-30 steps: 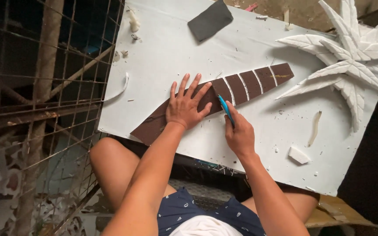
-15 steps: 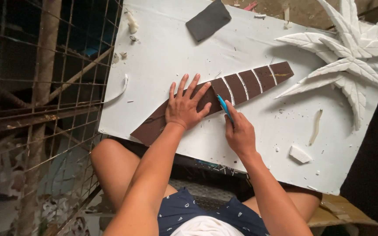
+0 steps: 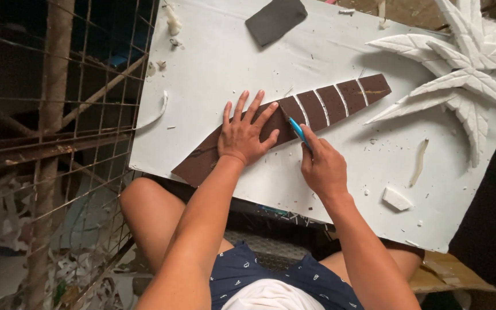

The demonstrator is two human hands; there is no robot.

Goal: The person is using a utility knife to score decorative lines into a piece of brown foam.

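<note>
The left hand (image 3: 247, 136) presses flat on a long brown tapered foam strip (image 3: 317, 109) lying on the white foam board (image 3: 213, 63). The right hand (image 3: 322, 167) grips a blue craft knife (image 3: 297, 130). Several white grooves cross the narrow end; the wide end seems uncut.

This looks like a makeshift craft workshop for foam carving. A white foam board (image 3: 340, 189) carries carved white palm leaves (image 3: 466, 63) at 2 o'clock and scattered shavings, while a rusty wire mesh (image 3: 58, 143) and paper scraps fill 9 o'clock.
</note>
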